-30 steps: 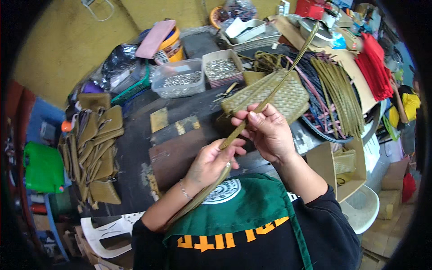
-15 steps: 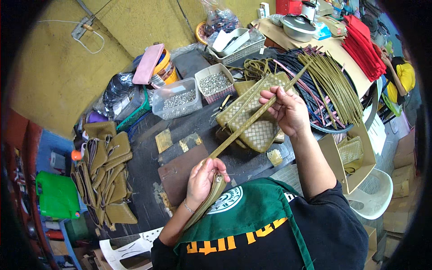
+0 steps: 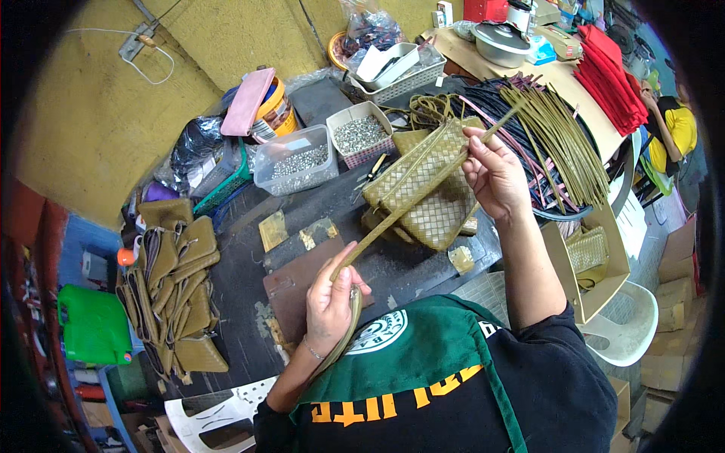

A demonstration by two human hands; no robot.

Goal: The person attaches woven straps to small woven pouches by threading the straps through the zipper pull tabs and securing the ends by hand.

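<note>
An olive strap [image 3: 387, 223] stretches slantwise between my two hands. My left hand [image 3: 330, 306], low in front of the apron, is closed on its nearer part, and a further length hangs down along the forearm. My right hand [image 3: 497, 172], higher and farther right, pinches the strap near its far end, with the tip sticking out beyond the fingers. Behind the strap lie woven olive pouches [image 3: 436, 219] on the dark table, one with a zipper along its top. A brown flat piece [image 3: 291, 279] lies beside my left hand.
A pile of olive pouches [image 3: 195, 309] covers the table's left. Clear tub [image 3: 294, 170] and white basket [image 3: 359, 136] hold small metal parts. Bundled olive strips [image 3: 555, 143] lie at right over dark ones. A white chair [image 3: 226, 415] stands in front. A person in yellow [image 3: 683, 132] sits far right.
My left hand has shifted slightly left and down, its fingers now straighter around the strap. My right hand has moved a little right and down, still pinching the strap.
</note>
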